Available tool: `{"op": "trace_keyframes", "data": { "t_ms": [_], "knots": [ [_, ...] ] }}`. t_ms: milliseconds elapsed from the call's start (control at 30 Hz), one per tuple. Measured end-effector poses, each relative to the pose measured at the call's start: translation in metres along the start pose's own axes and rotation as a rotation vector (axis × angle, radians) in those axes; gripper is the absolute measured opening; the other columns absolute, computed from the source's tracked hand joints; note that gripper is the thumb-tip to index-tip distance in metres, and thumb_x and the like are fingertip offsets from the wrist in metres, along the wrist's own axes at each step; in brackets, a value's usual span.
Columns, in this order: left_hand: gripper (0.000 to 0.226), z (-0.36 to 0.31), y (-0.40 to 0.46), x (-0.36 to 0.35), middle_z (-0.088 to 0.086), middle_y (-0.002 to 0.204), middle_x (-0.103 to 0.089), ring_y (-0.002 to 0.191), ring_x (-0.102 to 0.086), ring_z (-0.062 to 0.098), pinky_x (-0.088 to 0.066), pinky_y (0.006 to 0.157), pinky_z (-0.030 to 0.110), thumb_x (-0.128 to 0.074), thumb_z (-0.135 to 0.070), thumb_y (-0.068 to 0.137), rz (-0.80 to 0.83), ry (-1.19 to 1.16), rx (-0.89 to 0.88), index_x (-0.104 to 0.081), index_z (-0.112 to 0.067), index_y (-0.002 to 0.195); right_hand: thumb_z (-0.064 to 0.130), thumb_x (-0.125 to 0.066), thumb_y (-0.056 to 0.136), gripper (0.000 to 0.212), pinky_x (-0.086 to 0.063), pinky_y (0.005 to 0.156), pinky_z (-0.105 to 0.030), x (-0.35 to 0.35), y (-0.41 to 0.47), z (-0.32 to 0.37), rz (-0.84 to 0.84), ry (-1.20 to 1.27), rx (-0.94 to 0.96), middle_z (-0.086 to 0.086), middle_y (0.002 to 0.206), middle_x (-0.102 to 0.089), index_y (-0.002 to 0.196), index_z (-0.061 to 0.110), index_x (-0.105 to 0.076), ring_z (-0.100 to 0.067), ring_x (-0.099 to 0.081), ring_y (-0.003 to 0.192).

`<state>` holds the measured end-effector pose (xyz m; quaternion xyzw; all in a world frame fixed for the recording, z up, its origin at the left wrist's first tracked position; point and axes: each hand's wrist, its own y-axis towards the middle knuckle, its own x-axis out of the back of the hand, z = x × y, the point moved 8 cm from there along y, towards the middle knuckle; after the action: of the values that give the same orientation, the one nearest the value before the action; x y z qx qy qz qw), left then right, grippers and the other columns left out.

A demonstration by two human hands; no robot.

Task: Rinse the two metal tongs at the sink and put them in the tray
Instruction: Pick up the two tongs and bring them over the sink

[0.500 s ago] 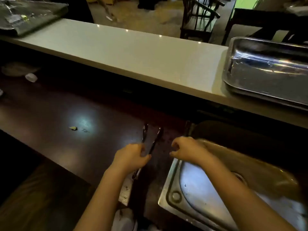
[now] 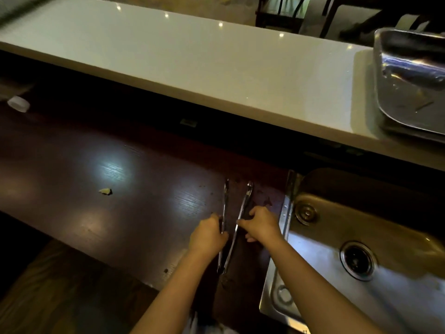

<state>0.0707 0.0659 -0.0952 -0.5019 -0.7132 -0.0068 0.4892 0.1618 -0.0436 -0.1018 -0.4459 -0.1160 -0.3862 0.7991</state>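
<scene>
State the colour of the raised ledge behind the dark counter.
White, with small glints of reflected light; the ledge shows best in the head view.

No readable text, labels, brands or numbers anywhere in view; the tabletop (image 2: 120,165), sink (image 2: 337,261) and tray (image 2: 385,97) surfaces carry no legible markings.

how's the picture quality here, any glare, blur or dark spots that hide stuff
Head view: dim overall; bright glare patches on the dark wooden counter and the metal tray; the band under the white ledge is near black; the top left corner is motion-smeared; wide-angle bending curves the ledge; both hands and the tongs read clearly.
</scene>
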Motion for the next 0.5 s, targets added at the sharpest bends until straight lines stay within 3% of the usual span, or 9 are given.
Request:
{"op": "trace_keyframes", "data": {
  "t_ms": [67, 200, 300, 400, 500],
  "knots": [
    [0.032, 0.002, 0.003, -0.003, 0.016, 0.1, -0.069, 0.094, -0.065, 0.031, -0.053, 0.079, 0.035, -0.057, -0.011, 0.083, 0.007, -0.062, -0.007, -0.056, -0.009, 0.115, 0.01, -0.067, 0.081, 0.029, -0.06, 0.065, -0.047, -0.006, 0.003, -0.002, -0.028, 0.051, -0.001, -0.028, 0.09, -0.068, 0.102, -0.006, -0.056, -0.039, -0.07, 0.07],
    [0.03, 0.003, 0.004, -0.01, 0.011, 0.095, -0.071, 0.087, -0.065, 0.02, -0.044, 0.068, 0.02, -0.059, -0.009, 0.083, 0.007, -0.154, -0.029, -0.059, -0.01, 0.113, 0.002, -0.059, 0.082, 0.005, -0.06, 0.065, -0.039, -0.007, 0.006, -0.005, -0.083, -0.007, 0.026, -0.021, 0.079, -0.072, 0.086, 0.002, -0.06, -0.032, -0.071, 0.066],
    [0.034, 0.004, 0.003, -0.016, 0.01, 0.097, -0.069, 0.086, -0.064, 0.017, -0.045, 0.07, 0.018, -0.064, -0.009, 0.08, 0.011, -0.292, -0.001, -0.058, -0.01, 0.113, 0.003, -0.059, 0.08, 0.009, -0.059, 0.071, -0.047, 0.001, 0.005, -0.009, -0.108, 0.016, 0.025, -0.02, 0.085, -0.071, 0.089, 0.003, -0.063, -0.035, -0.069, 0.072],
    [0.037, -0.004, 0.002, -0.022, 0.006, 0.088, -0.067, 0.078, -0.065, 0.016, -0.057, 0.071, 0.03, -0.064, 0.0, 0.077, 0.028, -0.498, 0.022, -0.058, -0.014, 0.111, 0.004, -0.059, 0.078, 0.01, -0.058, 0.073, -0.05, 0.019, -0.002, -0.015, -0.141, 0.095, 0.027, -0.015, 0.082, -0.068, 0.084, 0.011, -0.058, -0.034, -0.069, 0.075],
    [0.039, -0.026, 0.005, -0.034, 0.001, 0.08, -0.066, 0.069, -0.065, 0.012, -0.055, 0.058, 0.024, -0.064, 0.004, 0.077, 0.12, -0.641, -0.024, -0.057, -0.016, 0.109, 0.003, -0.06, 0.079, 0.015, -0.06, 0.07, -0.046, 0.047, -0.009, -0.029, -0.181, 0.256, 0.016, -0.004, 0.073, -0.06, 0.085, 0.016, -0.055, -0.029, -0.065, 0.072]
  ]
}}
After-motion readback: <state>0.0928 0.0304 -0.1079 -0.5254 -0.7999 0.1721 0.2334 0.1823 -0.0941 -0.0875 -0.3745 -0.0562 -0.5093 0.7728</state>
